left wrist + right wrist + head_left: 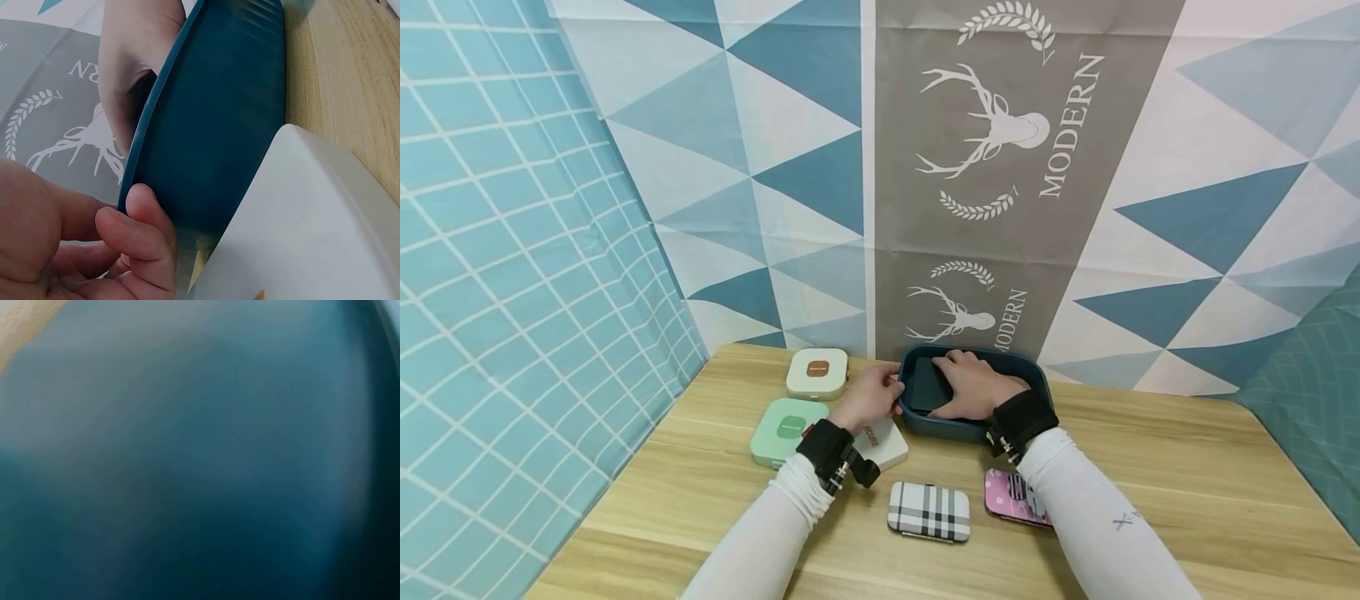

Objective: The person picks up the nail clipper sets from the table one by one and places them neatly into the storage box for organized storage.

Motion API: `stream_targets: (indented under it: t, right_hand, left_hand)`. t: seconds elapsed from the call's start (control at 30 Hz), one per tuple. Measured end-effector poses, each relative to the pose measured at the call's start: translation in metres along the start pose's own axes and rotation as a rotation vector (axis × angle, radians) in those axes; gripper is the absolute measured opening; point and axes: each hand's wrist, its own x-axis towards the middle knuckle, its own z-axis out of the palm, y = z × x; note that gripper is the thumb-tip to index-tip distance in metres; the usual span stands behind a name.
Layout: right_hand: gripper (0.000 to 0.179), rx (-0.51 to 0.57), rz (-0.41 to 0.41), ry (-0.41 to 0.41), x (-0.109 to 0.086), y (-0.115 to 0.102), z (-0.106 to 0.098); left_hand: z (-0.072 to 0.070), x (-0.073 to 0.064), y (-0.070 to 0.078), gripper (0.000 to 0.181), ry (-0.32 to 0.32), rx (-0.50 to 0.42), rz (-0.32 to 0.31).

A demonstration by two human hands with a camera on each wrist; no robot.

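And it's the dark case (928,385) at the heart of things, inside the blue bin (943,429), over on the bin's 9 o'clock side. Whether it rests on the bottom or hangs clear of it, I can't tell. The danger, as I judge it: a slip — thumb and fingers look to have only its edges, and a smooth face would give them little to bite on. Lift it unevenly and a corner could catch the 9 o'clock wall, dragging the bin along.

Now the grip! The right hand (973,385) comes in from 3 o'clock of the case, fingers at its 12 o'clock edge, thumb round at 6, spread about as wide as the case itself and seeming to clasp it. Most of the case pokes out toward 9 o'clock, away from the palm. The right wrist view is too blurred to settle how firm that hold is.

Out at the bin's 9 o'clock rim, the left hand (868,396) has it pinched, fingers curled in close — let that loosen and the bin might skid toward the white case (883,446), just beside it at 8 o'clock. Farther out, the cream case (817,372) at 9, the mint case (788,427) between 8 and 9, the plaid case (929,510) at 7, the pink case (1013,497) at 5, partly behind the right sleeve (1097,517).
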Motion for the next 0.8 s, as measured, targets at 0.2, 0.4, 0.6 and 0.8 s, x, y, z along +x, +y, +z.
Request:
stream_targets:
  t: [0.2, 0.4, 0.6, 0.8]
  right_hand:
    - [0.098, -0.009, 0.010, -0.026, 0.001, -0.002, 0.002]
    - [0.098, -0.012, 0.023, -0.044, 0.004, -0.002, 0.005]
    - [0.098, -0.013, 0.037, -0.065, 0.007, -0.001, 0.009]
    - [0.098, -0.020, 0.035, -0.066, 0.009, 0.001, 0.013]
  left_hand:
    - [-0.001, 0.000, 0.001, 0.046, -0.013, 0.013, 0.005]
    - [-0.002, -0.002, 0.002, 0.047, -0.016, 0.015, 0.008]
    - [-0.001, 0.000, -0.001, 0.047, -0.011, 0.007, 0.020]
    - [-0.001, 0.000, -0.001, 0.047, -0.014, 0.002, 0.017]
